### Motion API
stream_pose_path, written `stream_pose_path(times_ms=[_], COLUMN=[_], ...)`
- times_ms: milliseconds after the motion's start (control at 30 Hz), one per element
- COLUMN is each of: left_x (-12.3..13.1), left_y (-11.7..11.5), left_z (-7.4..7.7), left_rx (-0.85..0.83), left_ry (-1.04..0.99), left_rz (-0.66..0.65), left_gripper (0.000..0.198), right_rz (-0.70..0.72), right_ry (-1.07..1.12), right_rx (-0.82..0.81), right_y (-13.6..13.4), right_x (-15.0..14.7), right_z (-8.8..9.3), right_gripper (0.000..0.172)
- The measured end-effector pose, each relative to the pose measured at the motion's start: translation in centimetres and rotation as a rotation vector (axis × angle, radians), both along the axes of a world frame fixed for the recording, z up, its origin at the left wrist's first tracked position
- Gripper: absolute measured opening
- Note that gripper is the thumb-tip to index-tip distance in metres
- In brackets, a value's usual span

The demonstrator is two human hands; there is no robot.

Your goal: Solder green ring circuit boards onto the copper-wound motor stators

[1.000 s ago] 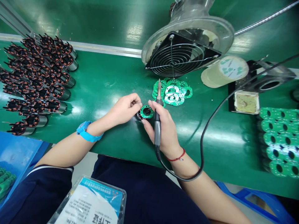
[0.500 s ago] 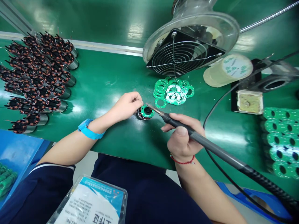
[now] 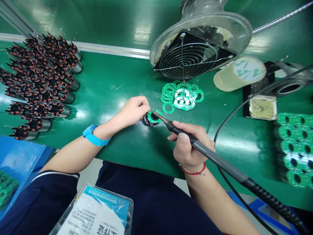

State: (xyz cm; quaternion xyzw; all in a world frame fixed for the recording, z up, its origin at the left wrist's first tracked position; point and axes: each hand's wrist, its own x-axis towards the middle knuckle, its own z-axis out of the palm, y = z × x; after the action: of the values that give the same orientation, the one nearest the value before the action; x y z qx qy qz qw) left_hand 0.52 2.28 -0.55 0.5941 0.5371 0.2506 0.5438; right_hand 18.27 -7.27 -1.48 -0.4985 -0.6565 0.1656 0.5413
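Observation:
A green ring-shaped board [image 3: 152,118] lies on top of a motor part [image 3: 146,121] near the middle of the green table. My left hand [image 3: 137,109] is closed at the upper left edge of the board, fingers pinched together; what they hold is too small to make out. My right hand [image 3: 193,143] grips a soldering iron [image 3: 210,155] like a pen. The iron's tip reaches over the board from the right, close to my left fingertips. Whether the tip touches the board cannot be told.
Loose green rings [image 3: 184,98] lie beneath a round fan hood [image 3: 186,58]. Wound motor parts [image 3: 39,78] crowd the left. A tape roll [image 3: 239,73], a soldering sponge [image 3: 262,107] and rows of board-topped parts [image 3: 295,147] are at right. The iron's cable trails right.
My right hand has moved a little left, bringing the iron's tip over the upper left of the board. My left hand has hardly moved. The cable has shifted.

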Motion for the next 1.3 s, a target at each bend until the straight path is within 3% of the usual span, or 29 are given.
stream_pose_path(times_ms=[200, 400, 500, 567, 667, 733, 933, 1067, 1200, 1300], left_x=[0.1, 0.3, 0.0, -0.5, -1.0, -0.9, 0.0, 0.1, 0.0, -0.4], left_y=[0.1, 0.1, -0.1, -0.6, -1.7, -2.4, -3.2, -3.0, -2.2, -1.9], left_z=[0.1, 0.1, 0.2, 0.3, 0.3, 0.0, -1.2, -1.2, -1.6, -2.1], left_rx=[0.019, 0.025, 0.072, 0.174, 0.365, 0.455, 0.582, 0.629, 0.626, 0.581], left_ry=[0.004, 0.028, 0.037, 0.040, 0.110, 0.199, 0.293, 0.295, 0.213, 0.073], left_rz=[-0.006, -0.010, -0.014, -0.076, -0.313, -0.409, -0.377, -0.374, -0.463, -0.436], left_gripper=[0.014, 0.016, 0.010, 0.011, 0.045, 0.054, 0.051, 0.039, 0.040, 0.057], right_rz=[-0.007, 0.055, 0.076, 0.055, 0.013, -0.010, -0.144, -0.143, -0.085, -0.009], right_ry=[0.142, -0.111, -0.162, -0.180, -0.217, -0.252, -0.372, -0.420, -0.331, -0.294], right_rx=[-0.048, -0.390, -0.451, -0.444, -0.397, -0.364, -0.263, -0.190, -0.279, -0.318], right_y=[0.4, 1.8, 1.9, 1.8, 1.5, 1.3, 0.5, 0.2, 0.5, 1.1], right_x=[-0.4, -0.6, -0.9, -1.1, -1.3, -1.5, -2.3, -2.5, -2.1, -2.0], right_z=[0.5, 0.9, 0.9, 0.9, 0.9, 0.8, 0.3, 0.1, 0.0, -0.1], right_gripper=[0.030, 0.048, 0.058, 0.056, 0.055, 0.051, 0.036, 0.033, 0.048, 0.056])
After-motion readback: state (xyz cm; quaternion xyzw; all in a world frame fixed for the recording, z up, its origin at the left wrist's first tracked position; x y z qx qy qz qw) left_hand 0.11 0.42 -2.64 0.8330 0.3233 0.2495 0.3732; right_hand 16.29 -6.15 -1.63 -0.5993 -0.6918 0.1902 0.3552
